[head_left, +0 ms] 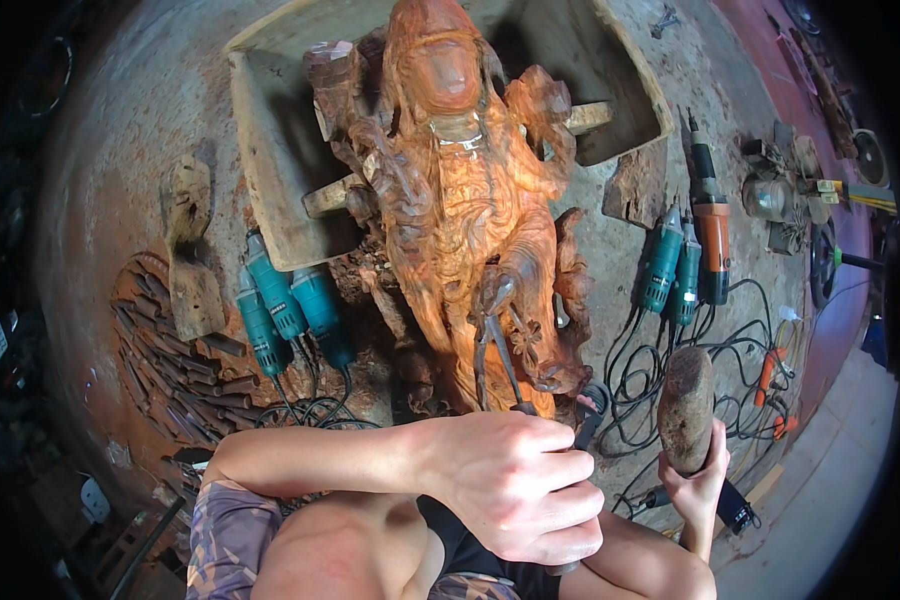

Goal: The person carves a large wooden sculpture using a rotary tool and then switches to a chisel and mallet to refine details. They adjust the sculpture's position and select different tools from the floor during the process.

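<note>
A carved reddish-orange wooden statue [470, 200] lies in front of me, head at the far end and robe folds toward me. My left hand [525, 485] is closed round the handle of a carving chisel [507, 360]. Its thin metal shaft points away from me over the statue's lower part; I cannot tell whether the tip touches the wood. On the right, my right hand [700, 480] grips a worn wooden mallet [686, 410], raised beside my knee and apart from the chisel and statue. My left hand hides the statue's near end.
A wooden trough [260, 190] sits under the statue's upper part. Teal power tools [288, 305] stand on the left, with more teal ones [662, 265] and an orange grinder [713, 240] on the right. Many chisels [170, 360] lie at left; tangled black cables [730, 345] at right.
</note>
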Tool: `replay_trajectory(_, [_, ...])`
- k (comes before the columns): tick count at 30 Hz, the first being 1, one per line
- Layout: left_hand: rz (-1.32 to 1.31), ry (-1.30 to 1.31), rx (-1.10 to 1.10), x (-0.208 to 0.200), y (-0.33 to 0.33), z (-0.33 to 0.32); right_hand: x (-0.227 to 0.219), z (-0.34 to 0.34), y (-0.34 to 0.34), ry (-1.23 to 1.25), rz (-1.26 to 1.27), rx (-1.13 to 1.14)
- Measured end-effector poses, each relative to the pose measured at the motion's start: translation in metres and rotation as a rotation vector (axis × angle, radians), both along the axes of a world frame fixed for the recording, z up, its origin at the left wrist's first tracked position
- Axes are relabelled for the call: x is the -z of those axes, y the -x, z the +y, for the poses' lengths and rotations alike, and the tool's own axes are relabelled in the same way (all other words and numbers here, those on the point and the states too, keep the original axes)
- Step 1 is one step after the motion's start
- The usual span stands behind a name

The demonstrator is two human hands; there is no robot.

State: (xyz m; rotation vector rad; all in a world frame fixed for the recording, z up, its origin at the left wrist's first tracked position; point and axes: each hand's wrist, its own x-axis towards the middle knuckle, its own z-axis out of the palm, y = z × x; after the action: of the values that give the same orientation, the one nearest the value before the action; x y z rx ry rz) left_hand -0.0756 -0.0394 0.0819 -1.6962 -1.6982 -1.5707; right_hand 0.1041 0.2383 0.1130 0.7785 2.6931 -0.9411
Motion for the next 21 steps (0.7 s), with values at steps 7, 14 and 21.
replay_trajectory(7, [-0.181,-0.035,0.085,-0.013,0.013,0.003,-0.018,-0.002,0.008,-0.248,0.461,-0.317])
replay_trajectory(14, [-0.233,-0.026,0.107,-0.014,0.017,0.004,-0.059,0.002,0.043,-0.503,0.716,-0.521])
replay_trajectory(21, [-0.363,-0.189,0.128,-0.028,0.034,-0.017,-0.090,-0.001,0.054,-0.640,0.619,-0.630])
